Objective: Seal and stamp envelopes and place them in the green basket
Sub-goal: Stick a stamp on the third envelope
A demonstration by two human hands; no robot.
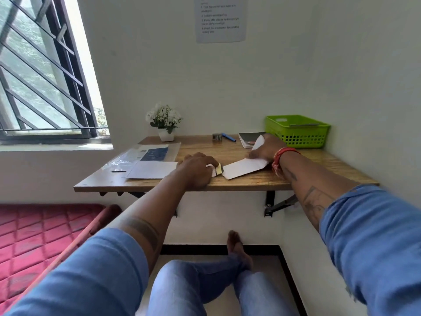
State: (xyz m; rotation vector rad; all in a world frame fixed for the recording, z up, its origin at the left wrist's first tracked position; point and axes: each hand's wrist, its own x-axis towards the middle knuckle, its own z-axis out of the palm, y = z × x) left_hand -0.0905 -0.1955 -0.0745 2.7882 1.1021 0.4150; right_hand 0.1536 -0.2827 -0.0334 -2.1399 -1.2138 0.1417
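- Right hand (264,150): palm down, fingers spread flat on the far right end of the white envelope (245,167); a pressing hold, not a pinch, judged to pin the envelope to the desk while the flap end is worked
- A white flap or paper edge rises just beyond the right hand; whether it belongs to this envelope cannot be told
- Left hand (197,167): curled near the desk's front edge, fingertips closed around a small white piece with a yellowish strip (219,169) at its right end; likely a stamp or adhesive backing, too small to confirm
- The strip sits just beside the envelope's left end, judged ready for transfer
- Envelope: plain white, long, lying flat and angled on the wooden desk (319,169), centre right; no stamp visible on the upper face
- Green basket (298,131): far right corner against the wall, perforated sides, well apart from the envelope; contents not visible
- White sheet (151,169) and clear plastic sleeve (145,153) lie left of the left hand, outside the working zone
- Notebook (249,137), blue pen (229,137) and potted flowers (164,123) stand along the far edge
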